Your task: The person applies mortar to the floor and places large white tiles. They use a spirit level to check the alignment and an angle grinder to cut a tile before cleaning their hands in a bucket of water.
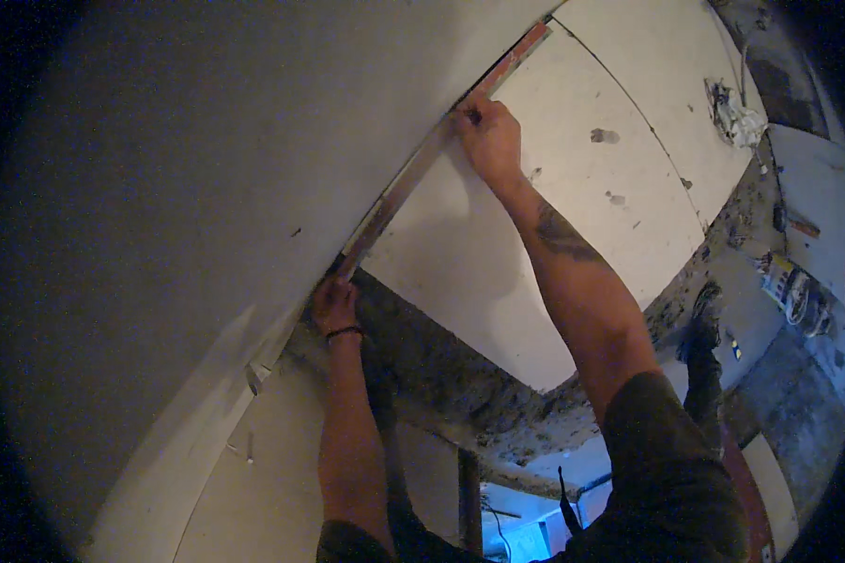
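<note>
A long straightedge bar point(521, 52), reddish and pale with worn patches, runs diagonally along the seam between the plain wall point(207, 169) and a large cream tile point(460, 310). My right hand point(486, 141) grips the bar towards its upper end, fingers bent around it. My left hand point(336, 305), with a dark band at the wrist, is closed on the bar's lower end. Another cream tile point(667, 56) lies beyond a narrow joint, with scattered grey smudges on both. Rough mortar point(460, 385) shows along the near tile's edge.
Crumpled pale material point(737, 122) lies at the upper right. Pale boards point(812, 206) and cluttered items point(798, 296) are farther right. A tile point(235, 479) lies at lower left, near small pale pieces. Below, partly behind me, is a blue-lit area point(526, 535).
</note>
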Demonstrator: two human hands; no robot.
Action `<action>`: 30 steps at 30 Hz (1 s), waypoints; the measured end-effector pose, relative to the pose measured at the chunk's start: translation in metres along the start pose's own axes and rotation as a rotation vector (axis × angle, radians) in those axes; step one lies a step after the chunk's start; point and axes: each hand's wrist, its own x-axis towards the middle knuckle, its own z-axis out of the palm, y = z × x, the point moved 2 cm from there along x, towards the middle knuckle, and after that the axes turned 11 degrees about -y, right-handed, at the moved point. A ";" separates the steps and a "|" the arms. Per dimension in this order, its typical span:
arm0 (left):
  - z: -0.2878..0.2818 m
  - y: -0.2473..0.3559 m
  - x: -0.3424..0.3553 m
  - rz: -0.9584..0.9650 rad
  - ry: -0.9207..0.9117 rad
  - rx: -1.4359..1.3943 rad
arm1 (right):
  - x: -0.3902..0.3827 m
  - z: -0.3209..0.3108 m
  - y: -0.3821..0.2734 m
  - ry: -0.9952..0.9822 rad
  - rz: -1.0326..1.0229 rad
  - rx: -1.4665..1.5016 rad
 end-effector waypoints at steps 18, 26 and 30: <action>-0.053 -0.024 0.030 0.033 -0.242 0.148 | -0.037 0.048 -0.028 -0.319 -0.058 0.023; -0.022 0.005 -0.055 0.069 -0.332 0.322 | -0.034 -0.023 0.027 0.054 0.297 0.442; -0.019 0.056 -0.142 -0.221 -0.381 -0.021 | -0.039 -0.044 0.001 -0.061 0.166 0.349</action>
